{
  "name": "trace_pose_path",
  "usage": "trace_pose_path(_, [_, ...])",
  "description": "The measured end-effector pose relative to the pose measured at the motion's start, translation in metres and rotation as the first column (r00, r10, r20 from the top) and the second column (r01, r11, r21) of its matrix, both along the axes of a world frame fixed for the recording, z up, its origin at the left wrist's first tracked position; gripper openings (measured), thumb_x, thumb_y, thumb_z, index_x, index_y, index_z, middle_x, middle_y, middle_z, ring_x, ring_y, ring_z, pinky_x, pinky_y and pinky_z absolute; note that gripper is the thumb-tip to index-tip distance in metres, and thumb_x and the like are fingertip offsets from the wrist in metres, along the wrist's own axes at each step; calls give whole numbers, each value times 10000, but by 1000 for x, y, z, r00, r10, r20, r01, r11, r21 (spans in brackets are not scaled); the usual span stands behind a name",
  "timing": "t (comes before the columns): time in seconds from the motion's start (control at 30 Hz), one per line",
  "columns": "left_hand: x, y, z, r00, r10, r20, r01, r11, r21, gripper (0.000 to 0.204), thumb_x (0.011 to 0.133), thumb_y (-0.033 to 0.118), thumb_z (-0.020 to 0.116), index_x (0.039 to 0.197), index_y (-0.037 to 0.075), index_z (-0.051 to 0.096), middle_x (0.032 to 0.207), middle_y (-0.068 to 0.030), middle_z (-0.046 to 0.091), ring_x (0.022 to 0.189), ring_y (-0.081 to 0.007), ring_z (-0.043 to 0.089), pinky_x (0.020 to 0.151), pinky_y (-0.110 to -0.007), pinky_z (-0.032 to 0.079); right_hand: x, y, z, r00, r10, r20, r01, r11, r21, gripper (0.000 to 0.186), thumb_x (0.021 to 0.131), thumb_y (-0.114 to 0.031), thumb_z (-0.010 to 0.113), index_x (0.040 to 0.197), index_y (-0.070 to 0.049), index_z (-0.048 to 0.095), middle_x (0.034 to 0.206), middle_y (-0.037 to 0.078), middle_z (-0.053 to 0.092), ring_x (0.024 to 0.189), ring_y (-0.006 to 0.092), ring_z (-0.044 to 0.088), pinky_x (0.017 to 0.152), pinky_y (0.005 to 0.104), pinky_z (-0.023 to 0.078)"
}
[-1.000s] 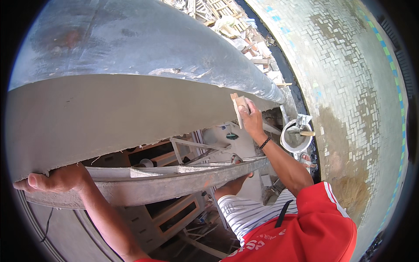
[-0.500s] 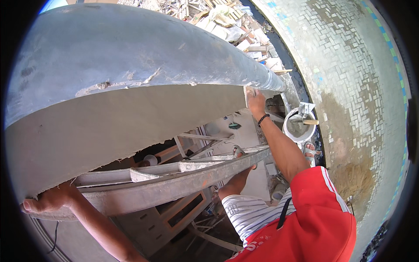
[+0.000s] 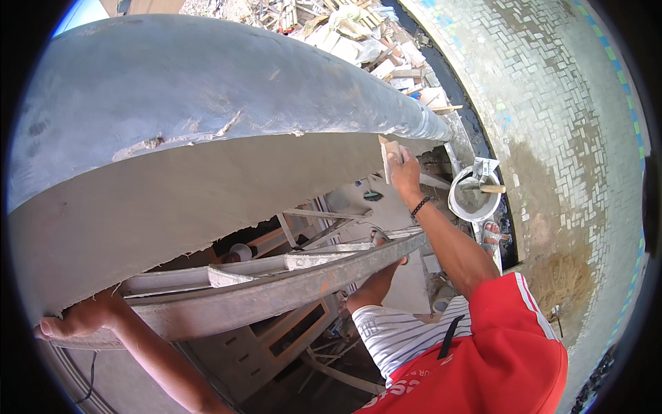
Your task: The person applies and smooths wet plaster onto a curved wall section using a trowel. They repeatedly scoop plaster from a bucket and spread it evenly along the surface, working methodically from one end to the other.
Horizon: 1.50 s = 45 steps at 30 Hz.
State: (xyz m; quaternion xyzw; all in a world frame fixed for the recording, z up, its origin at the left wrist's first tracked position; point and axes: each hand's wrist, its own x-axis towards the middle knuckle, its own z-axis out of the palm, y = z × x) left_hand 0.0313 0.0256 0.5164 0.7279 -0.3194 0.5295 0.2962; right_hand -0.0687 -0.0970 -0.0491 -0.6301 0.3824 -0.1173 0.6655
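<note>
Fingers [image 3: 398, 160] of the right hand [image 3: 402, 174] are closed around a small pale wooden float [image 3: 387, 155], pressing it flat against the grey plastered face [image 3: 193, 207] of a curved wall, right beneath the overhanging rounded top [image 3: 207, 90]. That float stands roughly upright, its long axis running up and down the wall face with its upper end touching the lip of the rounded cap. At the far lower left, the left hand [image 3: 79, 319] grips the bottom edge of the same plaster face, fingers curled over the rim and the thumb pointing left. Between the two hands a long grey metal straightedge [image 3: 276, 293] runs slantwise, its long axis rising from lower left to upper right, just beside the ragged lower edge of the plaster. Behind it lie scaffold rails [image 3: 310, 238] and wooden frames [image 3: 289, 331]. The right forearm stretches up and away from a red sleeve [image 3: 503, 345], nearly straight, with a dark beaded band [image 3: 419, 205] at the wrist. The left arm reaches out low and to the left, bare. A knee in striped cloth [image 3: 400, 334] shows below. To the right stands a white bucket [image 3: 474, 196] holding grey mortar and a trowel with a wooden handle [image 3: 491, 188], a sandalled foot [image 3: 491, 236] near it. Farther right curves a floor of small pale mosaic tiles [image 3: 552, 103], and rubble and boards [image 3: 358, 34] are heaped at the top.
</note>
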Motion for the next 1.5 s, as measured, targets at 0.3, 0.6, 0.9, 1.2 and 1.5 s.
trace_pose_path(0.3, [14, 2, 7, 977, -163, 140, 125, 961, 248, 414, 786, 339, 672, 1019, 17, 557, 1063, -106, 500, 1086, -242, 495, 911, -416, 439, 14, -12, -36, 983, -120, -139, 112, 992, -61, 478, 887, -270, 587, 1176, 111, 571, 1012, 297, 655, 997, 432, 624, 874, 427, 481])
trace_pose_path(0.6, [-7, -22, -6, 923, 175, 344, -302, 882, 361, 822, 924, 610, 318, 1411, -42, 199, 1295, -218, 298, 1278, -290, 354, 1014, -520, 340, 9, -18, 204, 936, 45, 348, -38, 999, -30, 412, 891, -187, 590, 1209, 73, 554, 1075, 283, 640, 981, 425, 633, 875, 441, 481])
trace_pose_path(0.9, [-16, -47, -12, 885, 167, 435, -334, 878, 343, 658, 989, 521, 243, 1381, -4, 305, 1352, -176, 338, 1314, -302, 319, 1078, -488, 252, -18, -17, 289, 607, 232, 760, -55, 966, -251, 390, 861, -73, 615, 1200, 100, 527, 1041, 277, 619, 954, 443, 606, 847, 438, 489])
trace_pose_path(1.2, [-15, -33, -9, 890, 185, 417, -355, 855, 379, 732, 984, 501, 256, 1486, -18, 131, 1453, -207, 217, 1399, -331, 201, 1134, -511, 181, -29, -9, 230, 760, 156, 631, -57, 983, -174, 372, 874, -82, 603, 1192, 103, 543, 1065, 277, 625, 968, 435, 614, 840, 427, 494])
trace_pose_path(1.5, [-16, -44, -8, 922, 153, 355, -288, 885, 366, 783, 960, 526, 280, 1502, -1, 74, 1407, -207, 224, 1375, -318, 249, 1116, -500, 242, 10, -24, 198, 902, 97, 420, -23, 984, -177, 411, 870, -111, 601, 1218, 97, 528, 1091, 298, 616, 1008, 433, 609, 891, 437, 479])
